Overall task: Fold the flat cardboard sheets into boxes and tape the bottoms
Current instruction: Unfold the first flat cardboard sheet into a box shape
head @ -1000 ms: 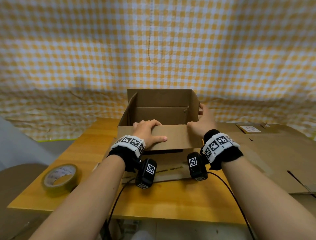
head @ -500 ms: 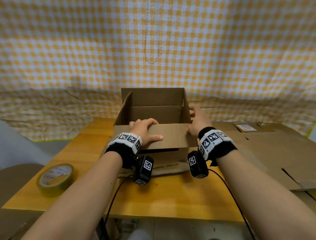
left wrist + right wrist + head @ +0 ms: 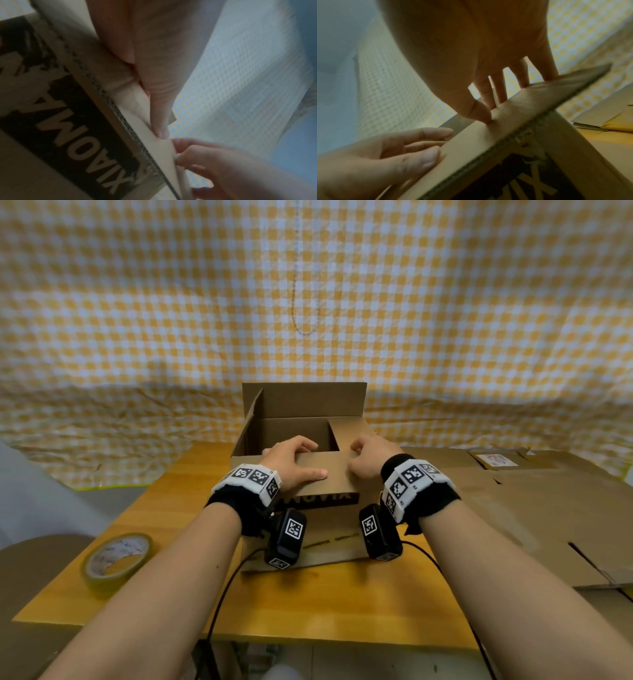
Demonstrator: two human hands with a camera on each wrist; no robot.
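A brown cardboard box (image 3: 305, 402) stands open-topped in the middle of the wooden table (image 3: 308, 604). Its near flap (image 3: 337, 472) is bent inward over the opening. My left hand (image 3: 291, 460) holds that flap, thumb flat on top and fingers curled over its far edge. My right hand (image 3: 368, 460) grips the same flap beside it, thumb pressing on top (image 3: 481, 116) and fingers hooked over the edge. The right side flap (image 3: 349, 433) leans inward. The left wrist view shows the flap's corrugated edge (image 3: 120, 112) above a dark printed label (image 3: 73, 135).
A roll of yellowish tape (image 3: 114, 556) lies at the table's near left corner. Flat cardboard sheets (image 3: 534, 508) cover the right side of the table. A yellow checked cloth (image 3: 308, 302) hangs behind. Cables run off the table's front edge.
My right hand has left the box's right side and come onto the near flap. The right side flap has swung inward. My left hand stays on the near flap.
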